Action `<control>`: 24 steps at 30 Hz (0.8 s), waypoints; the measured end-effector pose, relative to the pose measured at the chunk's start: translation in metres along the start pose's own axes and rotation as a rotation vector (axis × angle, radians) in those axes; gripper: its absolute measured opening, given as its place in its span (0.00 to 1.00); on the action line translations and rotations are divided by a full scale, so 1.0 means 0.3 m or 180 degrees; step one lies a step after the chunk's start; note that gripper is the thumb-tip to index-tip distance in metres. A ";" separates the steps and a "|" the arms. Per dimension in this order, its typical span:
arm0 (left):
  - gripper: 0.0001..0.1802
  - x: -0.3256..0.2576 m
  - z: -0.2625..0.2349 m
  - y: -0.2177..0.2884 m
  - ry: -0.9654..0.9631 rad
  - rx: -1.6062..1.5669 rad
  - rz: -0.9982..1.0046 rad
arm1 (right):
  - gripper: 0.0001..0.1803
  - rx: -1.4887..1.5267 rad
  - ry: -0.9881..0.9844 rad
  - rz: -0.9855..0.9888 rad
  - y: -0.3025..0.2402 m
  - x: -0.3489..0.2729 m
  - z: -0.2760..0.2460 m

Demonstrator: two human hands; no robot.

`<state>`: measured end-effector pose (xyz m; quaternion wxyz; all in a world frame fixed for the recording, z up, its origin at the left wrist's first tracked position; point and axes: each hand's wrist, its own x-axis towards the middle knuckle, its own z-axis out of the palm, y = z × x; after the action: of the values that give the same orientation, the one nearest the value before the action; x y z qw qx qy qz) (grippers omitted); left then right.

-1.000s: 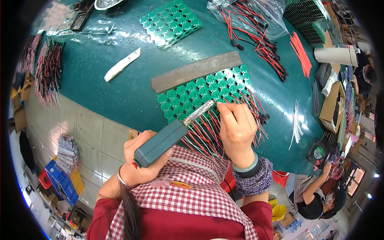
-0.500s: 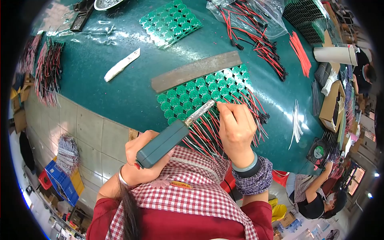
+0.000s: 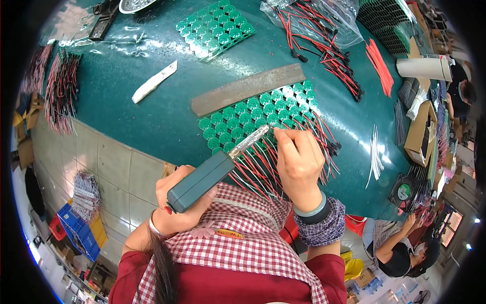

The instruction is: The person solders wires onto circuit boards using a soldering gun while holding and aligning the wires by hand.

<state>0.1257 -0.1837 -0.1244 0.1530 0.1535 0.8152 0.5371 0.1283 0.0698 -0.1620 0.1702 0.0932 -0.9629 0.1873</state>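
My left hand point(image 3: 177, 198) is wrapped around the dark green handle of a soldering iron point(image 3: 201, 181). Its metal barrel points up and right, with the tip over a panel of round green circuit boards point(image 3: 244, 118). Close by the tip, the thumb and forefinger of my right hand point(image 3: 299, 164) are pinched together; what lies between them is too small to make out. Red, white and black wires point(image 3: 257, 172) run from the panel's near edge toward me, partly under my right hand. A flat grey metal bar point(image 3: 248, 90) rests along the panel's far edge.
Another green board panel point(image 3: 216, 29) lies farther back, beside a white-wrapped blade-like tool point(image 3: 154, 82). Wire bundles point(image 3: 62, 91) hang over the left edge. Red-black leads point(image 3: 329, 55), red tubing point(image 3: 379, 67), white wires point(image 3: 375, 154) and a fan point(image 3: 403, 192) occupy the right. A co-worker point(image 3: 405, 248) sits there.
The soldering iron and my left hand have shifted slightly left, and the tip has drawn a little back from my right fingertips. My right hand stays almost still. The co-worker's arms have moved.
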 end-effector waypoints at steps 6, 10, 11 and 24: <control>0.12 -0.002 0.006 -0.008 -0.0039 -0.0022 -0.0049 | 0.14 -0.0028 0.0010 -0.0013 0.000 -0.003 0.002; 0.11 -0.003 0.002 -0.006 -0.0071 -0.0017 -0.0033 | 0.14 -0.0017 0.0014 -0.0026 -0.003 -0.001 0.004; 0.11 -0.003 0.001 -0.006 -0.0081 -0.0011 -0.0029 | 0.13 -0.0035 0.0009 -0.0020 -0.004 -0.001 0.004; 0.15 -0.020 0.012 -0.027 0.0148 -0.0251 0.0002 | 0.14 0.0006 -0.0106 0.0042 0.000 0.011 -0.022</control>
<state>0.1321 -0.1862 -0.1326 0.1398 0.1350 0.7967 0.5722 0.1272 0.0721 -0.1550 0.1528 0.0901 -0.9661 0.1878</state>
